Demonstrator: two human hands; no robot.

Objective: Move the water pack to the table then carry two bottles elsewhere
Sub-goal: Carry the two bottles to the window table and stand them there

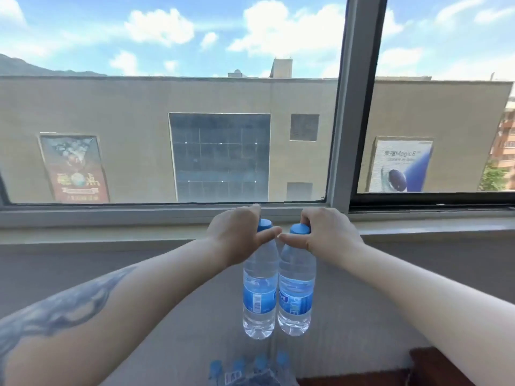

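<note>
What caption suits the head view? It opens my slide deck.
Left hand and right hand each hold a bottle by its neck before a window, above the pack.

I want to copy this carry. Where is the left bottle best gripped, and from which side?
By the neck just under the blue cap, from above. The left bottle is upright and tapers there, and the left hand already closes around that neck; the right bottle crowds its inner side.

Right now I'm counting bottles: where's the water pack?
Head view, bottom centre: the water pack sits below the two held bottles, nearest the camera.
</note>
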